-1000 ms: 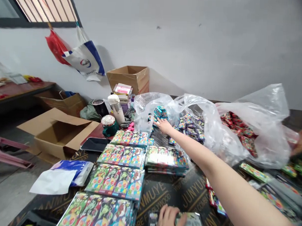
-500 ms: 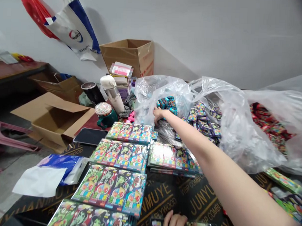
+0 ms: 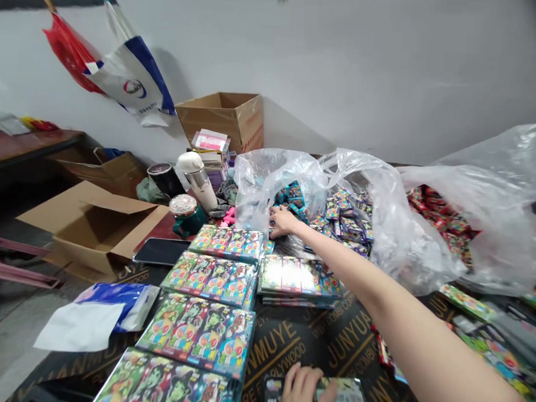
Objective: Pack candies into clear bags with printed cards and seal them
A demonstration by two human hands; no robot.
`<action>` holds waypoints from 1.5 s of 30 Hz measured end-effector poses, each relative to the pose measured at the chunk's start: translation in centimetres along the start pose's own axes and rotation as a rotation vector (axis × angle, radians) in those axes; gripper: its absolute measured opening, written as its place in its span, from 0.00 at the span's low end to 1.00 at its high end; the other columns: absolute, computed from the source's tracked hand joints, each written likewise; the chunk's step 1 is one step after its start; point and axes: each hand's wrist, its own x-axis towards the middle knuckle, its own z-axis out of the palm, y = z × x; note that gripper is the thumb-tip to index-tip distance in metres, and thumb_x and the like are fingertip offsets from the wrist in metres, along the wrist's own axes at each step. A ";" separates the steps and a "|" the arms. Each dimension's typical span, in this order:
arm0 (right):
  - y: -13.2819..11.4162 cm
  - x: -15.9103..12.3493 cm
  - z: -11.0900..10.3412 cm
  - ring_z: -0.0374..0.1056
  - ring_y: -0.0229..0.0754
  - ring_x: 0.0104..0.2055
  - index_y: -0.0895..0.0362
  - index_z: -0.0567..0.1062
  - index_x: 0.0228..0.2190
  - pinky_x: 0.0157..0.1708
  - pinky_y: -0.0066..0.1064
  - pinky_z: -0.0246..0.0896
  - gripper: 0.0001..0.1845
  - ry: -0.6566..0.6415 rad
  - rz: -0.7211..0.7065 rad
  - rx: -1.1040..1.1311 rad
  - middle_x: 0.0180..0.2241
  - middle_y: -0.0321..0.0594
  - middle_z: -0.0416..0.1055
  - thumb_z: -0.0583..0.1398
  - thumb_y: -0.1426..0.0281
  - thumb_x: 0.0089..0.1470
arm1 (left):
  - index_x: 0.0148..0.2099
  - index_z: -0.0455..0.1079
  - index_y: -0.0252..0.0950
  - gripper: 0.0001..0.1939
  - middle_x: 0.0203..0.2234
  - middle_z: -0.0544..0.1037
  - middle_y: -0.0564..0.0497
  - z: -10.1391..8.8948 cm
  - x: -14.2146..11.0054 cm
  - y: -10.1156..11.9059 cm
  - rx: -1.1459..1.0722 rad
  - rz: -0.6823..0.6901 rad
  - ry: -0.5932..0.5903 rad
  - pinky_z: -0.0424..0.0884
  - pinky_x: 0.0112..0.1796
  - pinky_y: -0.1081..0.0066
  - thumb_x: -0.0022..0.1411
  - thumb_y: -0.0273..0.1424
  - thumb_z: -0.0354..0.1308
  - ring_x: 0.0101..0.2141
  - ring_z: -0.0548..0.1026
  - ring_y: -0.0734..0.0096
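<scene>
Right hand (image 3: 284, 220) extended far across the surface (image 3: 315, 339), fingers curled on small packets (image 3: 295, 196) at the mouth of a clear plastic bag (image 3: 269, 177). Left hand (image 3: 304, 392) flat, pressing a packaged card (image 3: 343, 397) at the near edge, beside stacked green card sheets (image 3: 204, 328).

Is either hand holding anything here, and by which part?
The left hand lies flat on top of a clear-wrapped pack, pressing rather than gripping. The right hand reaches the teal packets; its grip cannot be told.
</scene>
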 end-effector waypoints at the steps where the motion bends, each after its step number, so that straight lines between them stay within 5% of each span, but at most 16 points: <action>1: 0.2 -1.1 -0.7 0.53 0.59 0.49 0.57 0.75 0.36 0.43 0.42 0.58 0.27 0.006 -0.002 -0.022 0.48 0.48 0.59 0.64 0.57 0.32 | 0.46 0.67 0.48 0.14 0.34 0.77 0.53 -0.4 0.2 -0.2 0.009 0.077 -0.045 0.72 0.41 0.65 0.56 0.32 0.56 0.37 0.74 0.66; 5: 2.8 -7.0 -4.2 0.52 0.61 0.49 0.59 0.75 0.35 0.41 0.43 0.59 0.26 0.023 0.071 -0.134 0.46 0.51 0.60 0.66 0.63 0.29 | 0.56 0.58 0.47 0.26 0.43 0.73 0.48 -2.4 0.8 -0.4 0.009 0.290 -0.228 0.65 0.47 0.59 0.55 0.28 0.55 0.43 0.70 0.64; 11: 6.0 -21.2 -6.1 0.57 0.54 0.50 0.57 0.75 0.35 0.49 0.41 0.52 0.25 0.026 0.224 -0.083 0.48 0.48 0.61 0.64 0.56 0.34 | 0.59 0.55 0.45 0.46 0.52 0.63 0.45 -5.9 1.3 1.2 -0.200 0.125 -0.421 0.52 0.53 0.52 0.36 0.46 0.65 0.52 0.59 0.52; 14: 4.4 -28.2 -4.7 0.52 0.59 0.54 0.56 0.75 0.37 0.49 0.50 0.48 0.29 0.046 0.347 -0.068 0.53 0.50 0.57 0.63 0.51 0.34 | 0.57 0.57 0.46 0.44 0.51 0.63 0.46 -7.2 1.4 1.9 -0.226 0.074 -0.416 0.51 0.54 0.53 0.35 0.42 0.66 0.52 0.58 0.52; 16: 2.2 -32.0 -4.0 0.49 0.62 0.56 0.54 0.75 0.38 0.49 0.57 0.43 0.30 0.179 0.453 -0.014 0.55 0.50 0.55 0.63 0.50 0.34 | 0.56 0.59 0.45 0.43 0.50 0.64 0.45 -7.8 1.5 2.4 -0.226 0.079 -0.396 0.50 0.54 0.52 0.34 0.40 0.66 0.52 0.59 0.52; 20: -4.6 -37.2 -3.3 0.59 0.55 0.50 0.55 0.73 0.39 0.48 0.48 0.50 0.27 0.444 0.464 0.223 0.48 0.49 0.66 0.64 0.54 0.37 | 0.54 0.63 0.42 0.43 0.50 0.65 0.43 -9.2 1.9 4.8 -0.355 0.062 -0.277 0.45 0.54 0.47 0.32 0.43 0.68 0.52 0.59 0.50; 23: -10.4 -39.5 -2.7 0.65 0.50 0.43 0.55 0.72 0.40 0.44 0.42 0.54 0.25 0.523 0.433 0.368 0.40 0.45 0.72 0.64 0.58 0.38 | 0.50 0.67 0.38 0.30 0.47 0.69 0.44 -10.0 2.3 7.9 -0.693 -0.068 -0.178 0.57 0.51 0.55 0.44 0.44 0.62 0.48 0.65 0.55; 26: -14.8 -41.2 -2.2 0.66 0.49 0.40 0.55 0.73 0.38 0.44 0.42 0.54 0.22 0.563 0.470 0.484 0.36 0.43 0.73 0.63 0.60 0.39 | 0.39 0.72 0.32 0.18 0.33 0.75 0.46 -10.5 2.5 10.7 -1.131 -0.294 -0.150 0.66 0.42 0.64 0.54 0.42 0.56 0.36 0.72 0.64; 30: -16.6 -43.0 -1.5 0.67 0.45 0.31 0.57 0.75 0.30 0.36 0.37 0.59 0.19 0.456 0.521 0.933 0.28 0.41 0.73 0.59 0.54 0.43 | 0.42 0.70 0.34 0.18 0.33 0.75 0.48 -11.2 1.8 11.9 -1.540 -0.533 -0.199 0.68 0.31 0.73 0.53 0.41 0.57 0.29 0.72 0.73; 33: -16.9 -44.2 -0.7 0.63 0.38 0.18 0.59 0.72 0.21 0.23 0.31 0.58 0.25 0.267 0.503 1.516 0.19 0.39 0.69 0.49 0.52 0.51 | 0.47 0.68 0.34 0.23 0.37 0.74 0.47 -11.7 1.0 12.1 -1.576 -0.562 -0.341 0.62 0.22 0.81 0.49 0.37 0.62 0.24 0.69 0.81; 35: -17.2 -44.8 0.0 0.59 0.34 0.14 0.60 0.70 0.17 0.18 0.28 0.54 0.26 0.203 0.496 1.716 0.16 0.38 0.67 0.49 0.53 0.52 | 0.40 0.71 0.31 0.18 0.26 0.73 0.51 -11.7 0.7 12.2 -1.531 -0.577 -0.462 0.56 0.18 0.82 0.48 0.36 0.63 0.19 0.64 0.84; 40: -17.6 -45.9 1.1 0.58 0.32 0.14 0.60 0.69 0.15 0.19 0.25 0.51 0.25 -0.015 0.368 1.622 0.12 0.33 0.63 0.53 0.54 0.51 | 0.26 0.69 0.30 0.11 0.16 0.68 0.56 -11.1 0.5 12.2 -1.456 -0.609 -0.506 0.54 0.18 0.81 0.47 0.34 0.63 0.16 0.61 0.85; 45: -16.1 -46.6 0.6 0.63 0.35 0.24 0.59 0.71 0.23 0.26 0.26 0.57 0.17 0.254 0.431 1.371 0.20 0.33 0.66 0.58 0.56 0.48 | 0.27 0.71 0.30 0.09 0.17 0.71 0.55 -11.1 0.6 11.6 -1.335 -0.602 -0.513 0.57 0.18 0.80 0.43 0.30 0.65 0.15 0.63 0.83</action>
